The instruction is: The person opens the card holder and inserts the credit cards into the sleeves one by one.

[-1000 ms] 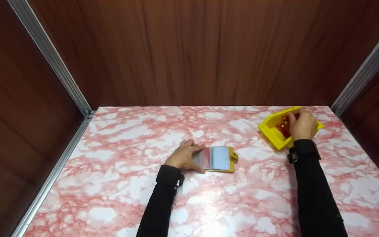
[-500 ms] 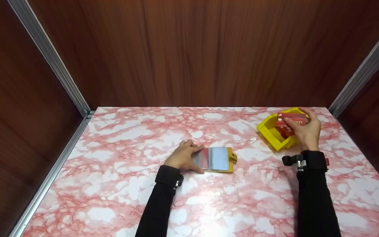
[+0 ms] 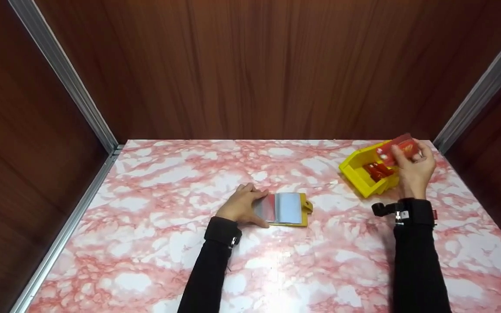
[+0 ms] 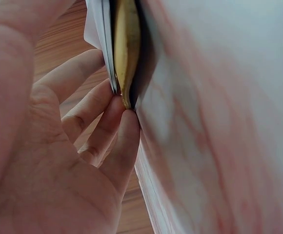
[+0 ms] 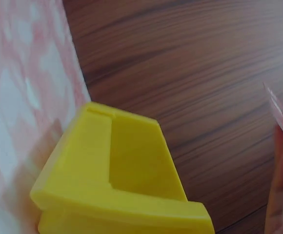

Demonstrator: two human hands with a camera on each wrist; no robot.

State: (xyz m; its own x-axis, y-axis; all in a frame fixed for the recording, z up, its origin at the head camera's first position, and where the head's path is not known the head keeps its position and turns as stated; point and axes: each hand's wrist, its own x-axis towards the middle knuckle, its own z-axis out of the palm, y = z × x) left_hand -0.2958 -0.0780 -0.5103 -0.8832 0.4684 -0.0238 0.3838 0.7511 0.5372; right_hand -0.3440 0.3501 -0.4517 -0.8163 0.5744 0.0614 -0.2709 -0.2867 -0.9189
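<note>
On the marbled table lies a card holder [image 3: 288,209] with a yellow cover and clear sleeves, opened flat. A red card shows behind its left sleeve. My left hand [image 3: 242,206] holds the holder's left side, thumb at the near edge and fingers at the far edge. In the left wrist view, fingertips [image 4: 124,117] touch the edge of the yellow cover [image 4: 127,46]. At the right, my right hand [image 3: 418,171] pinches a red card [image 3: 396,150] between thumb and fingers, raised over a yellow bin [image 3: 361,184]. Part of the card [image 5: 280,114] appears in the right wrist view.
Several red cards [image 3: 379,171] lie inside the yellow bin, near the table's far right corner. Brown wood-grain panels [image 3: 250,69] rise behind the table and at both sides, joined by metal corner posts [image 3: 74,82].
My right hand has lifted a red card out of the bin, tilting it and moving slightly right. The left hand and the card holder have stayed in place.
</note>
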